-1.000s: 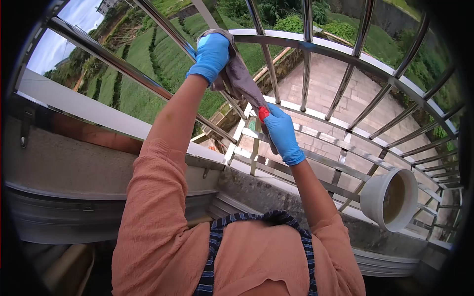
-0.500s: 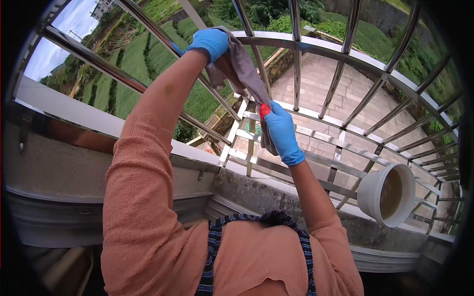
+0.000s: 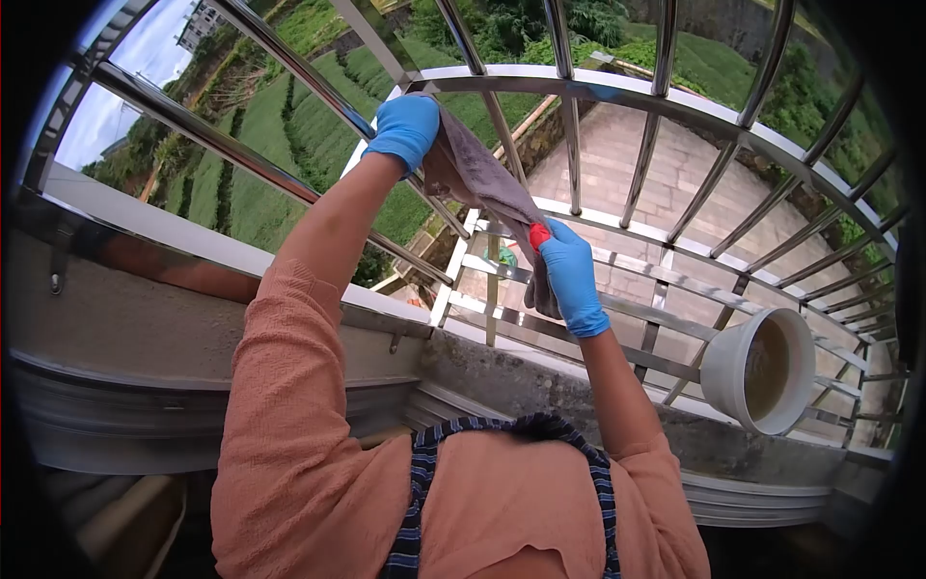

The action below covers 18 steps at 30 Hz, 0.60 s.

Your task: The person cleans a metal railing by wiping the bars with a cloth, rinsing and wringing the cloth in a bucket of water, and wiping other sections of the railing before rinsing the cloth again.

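The grey cloth (image 3: 482, 179) stretches slantwise left of the white bucket (image 3: 758, 372); the left hand (image 3: 403, 130) clasps its upper end against the metal railing (image 3: 579, 89), the right hand (image 3: 571, 280) pinches its lower part.

A single head-worn view looks forward and down past the chest, over both outstretched hands (image 3: 574, 280).

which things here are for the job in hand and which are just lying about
In use, or likely so:
gray cloth, in the left hand and right hand
metal post, where the cloth is
white bucket of murky liquid, probably

Apparently just there:
green item seen past the slats
tan object at lower left, unclear what
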Available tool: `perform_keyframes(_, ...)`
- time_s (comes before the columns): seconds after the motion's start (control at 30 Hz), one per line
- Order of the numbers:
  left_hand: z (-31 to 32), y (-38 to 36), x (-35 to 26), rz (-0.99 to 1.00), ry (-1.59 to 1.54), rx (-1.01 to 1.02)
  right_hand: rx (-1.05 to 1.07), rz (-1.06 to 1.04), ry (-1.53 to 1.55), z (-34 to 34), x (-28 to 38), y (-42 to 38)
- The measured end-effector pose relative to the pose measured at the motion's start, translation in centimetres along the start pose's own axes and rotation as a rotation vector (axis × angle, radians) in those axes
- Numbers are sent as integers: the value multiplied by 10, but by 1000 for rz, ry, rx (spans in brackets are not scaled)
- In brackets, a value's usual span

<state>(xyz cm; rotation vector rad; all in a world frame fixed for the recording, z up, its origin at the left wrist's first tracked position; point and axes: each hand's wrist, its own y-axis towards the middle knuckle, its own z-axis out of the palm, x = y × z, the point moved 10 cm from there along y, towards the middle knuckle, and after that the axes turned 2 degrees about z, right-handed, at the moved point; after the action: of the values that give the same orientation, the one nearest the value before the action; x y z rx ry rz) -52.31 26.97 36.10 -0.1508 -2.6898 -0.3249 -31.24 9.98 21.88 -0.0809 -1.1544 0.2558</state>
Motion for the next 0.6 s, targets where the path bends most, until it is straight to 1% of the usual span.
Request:
perform_keyframes(0.03, 6, -7, -2, -49, -58, -39, -26, -14, 20, -4, -4, -1)
perform_keyframes(0.1, 27, -30, -5, -224, -260, -58, -78, -37, 50, -13, -18, -5)
perform_keyframes(0.13, 39, -41, -4, -310, -363, -69, -41, 138, 170, -12, -28, -16)
perform_keyframes(0.23, 78, -78, 10, -582, -681, -298, -83, 107, 163, -13, -11, -33)
perform_keyframes(0.27, 88, -85, 14, -614, -806, -436, -84, 57, 108, -16, -9, -33)
perform_keyframes(0.4, 102, -99, 15, -792, -1142, -597, -102, -31, 25, -12, 0, -28)
perform_keyframes(0.43, 117, -86, 13, -670, -1374, -753, -103, -47, 27, -9, 0, -25)
perform_keyframes(0.47, 147, -70, 13, -530, -1598, -906, -103, -62, 29, -7, 0, -22)
perform_keyframes(0.53, 137, -68, 4, -513, -1599, -875, -55, 81, 79, 1, -8, -18)
perform_keyframes(0.57, 133, -65, 5, -511, -1411, -828, -31, 152, 101, 6, -13, -17)
perform_keyframes(0.6, 127, -60, 5, -508, -1224, -777, -26, 146, 99, 7, -13, -13)
